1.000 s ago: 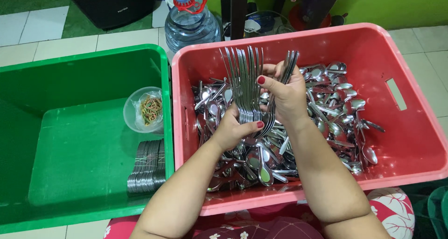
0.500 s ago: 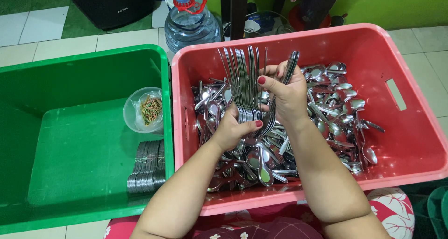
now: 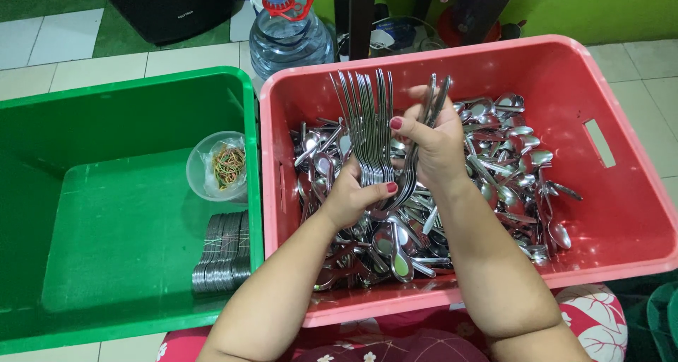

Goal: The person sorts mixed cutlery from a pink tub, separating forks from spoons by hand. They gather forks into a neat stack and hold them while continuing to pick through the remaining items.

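Note:
My left hand [image 3: 357, 196] grips a fanned bunch of steel forks [image 3: 366, 122] by the handles, tines pointing up, over the red crate [image 3: 621, 192]. Beside it, my right hand [image 3: 434, 146] holds a few more forks [image 3: 432, 101] upright, its fingers touching the bunch. Under both hands the red crate is filled with a loose heap of steel spoons and forks [image 3: 508, 157].
A green crate [image 3: 106, 101] stands to the left, holding a bundled stack of cutlery [image 3: 222, 252] and a clear cup of rubber bands [image 3: 222, 168]. A large water bottle [image 3: 289, 37] and a dark box stand behind the crates on a tiled floor.
Both hands stay over the red crate; the forks in my right hand have shifted slightly against the bunch. Little else moved.

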